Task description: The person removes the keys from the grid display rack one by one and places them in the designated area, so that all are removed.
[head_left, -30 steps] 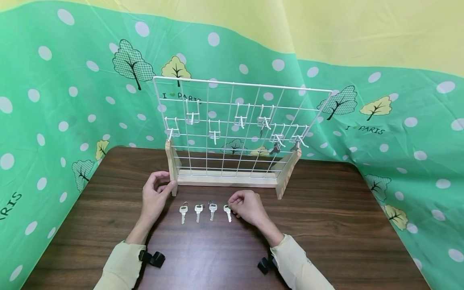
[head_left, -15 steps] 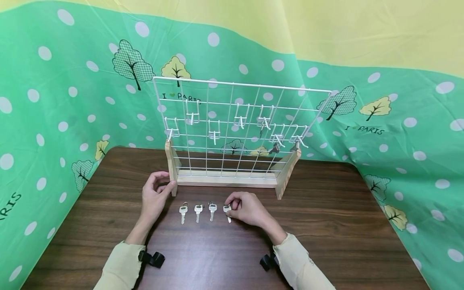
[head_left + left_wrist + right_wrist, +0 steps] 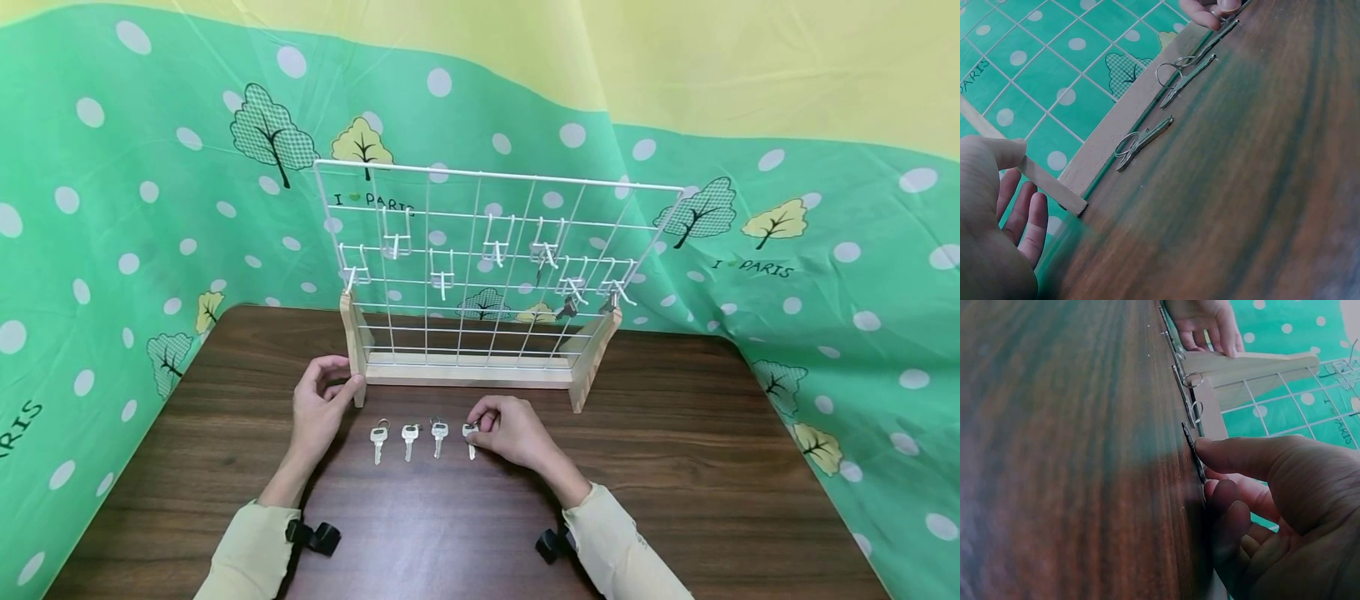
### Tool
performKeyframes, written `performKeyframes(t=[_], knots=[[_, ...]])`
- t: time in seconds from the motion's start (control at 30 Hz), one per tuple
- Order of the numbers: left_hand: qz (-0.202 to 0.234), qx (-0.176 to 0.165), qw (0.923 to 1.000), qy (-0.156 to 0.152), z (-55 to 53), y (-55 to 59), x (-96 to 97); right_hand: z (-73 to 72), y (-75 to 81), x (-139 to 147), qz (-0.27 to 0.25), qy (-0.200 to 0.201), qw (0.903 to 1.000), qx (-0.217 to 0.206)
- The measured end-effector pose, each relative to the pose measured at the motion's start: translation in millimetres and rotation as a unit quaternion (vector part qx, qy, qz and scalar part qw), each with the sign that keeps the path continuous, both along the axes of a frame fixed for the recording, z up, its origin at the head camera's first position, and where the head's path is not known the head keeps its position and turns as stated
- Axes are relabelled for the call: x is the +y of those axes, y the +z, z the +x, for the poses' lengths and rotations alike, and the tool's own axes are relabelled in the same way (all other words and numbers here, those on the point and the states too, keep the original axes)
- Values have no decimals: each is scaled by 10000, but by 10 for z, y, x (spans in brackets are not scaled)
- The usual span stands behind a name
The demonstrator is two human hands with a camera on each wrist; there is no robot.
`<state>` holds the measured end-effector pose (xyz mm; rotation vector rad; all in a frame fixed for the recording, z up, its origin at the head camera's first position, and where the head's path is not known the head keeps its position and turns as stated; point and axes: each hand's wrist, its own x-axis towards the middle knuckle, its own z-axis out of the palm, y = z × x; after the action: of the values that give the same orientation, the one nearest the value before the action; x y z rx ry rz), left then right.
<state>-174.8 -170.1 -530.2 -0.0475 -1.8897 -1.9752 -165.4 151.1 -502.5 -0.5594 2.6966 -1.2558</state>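
Thumb and fingers of my right hand (image 3: 510, 429) pinch the rightmost key (image 3: 471, 452) by its head, at the table surface; the thumb covers part of it. In the right wrist view, the thumb (image 3: 1235, 453) lies along the key's upper side. My left hand (image 3: 318, 408) holds the left wooden side (image 3: 353, 342) of a white wire rack (image 3: 480, 173), thumb in front and fingers behind. Three silver keys with rings lie in a row: a left key (image 3: 378, 442), a middle key (image 3: 409, 438) and one (image 3: 439, 435) nearer the right hand.
White hooks hang on the grid, among them a left hook (image 3: 396, 246) and a lower hook (image 3: 442, 283). Dark keys hang from right-hand hooks, one key (image 3: 568, 307) lowest. The brown table (image 3: 675, 467) meets a green dotted cloth (image 3: 112, 250) behind.
My right hand has shifted slightly left over the rightmost key, its thumb now across the key's head. The left hand stays on the rack's side.
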Motion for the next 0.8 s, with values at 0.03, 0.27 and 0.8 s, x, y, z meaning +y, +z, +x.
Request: performKeyframes(t=[0.03,0.27,0.8], knots=[[-2,-7,10000,-2,-1,0,1,1,0,0,-1,-11,10000,-4],[11,-55,10000,-1,-2,2,5,7,9,4,-77,-40,9999,-77],[-2,-11,10000,-22,-6,-12,-4,18,108,50,-306,-194,9993,-62]])
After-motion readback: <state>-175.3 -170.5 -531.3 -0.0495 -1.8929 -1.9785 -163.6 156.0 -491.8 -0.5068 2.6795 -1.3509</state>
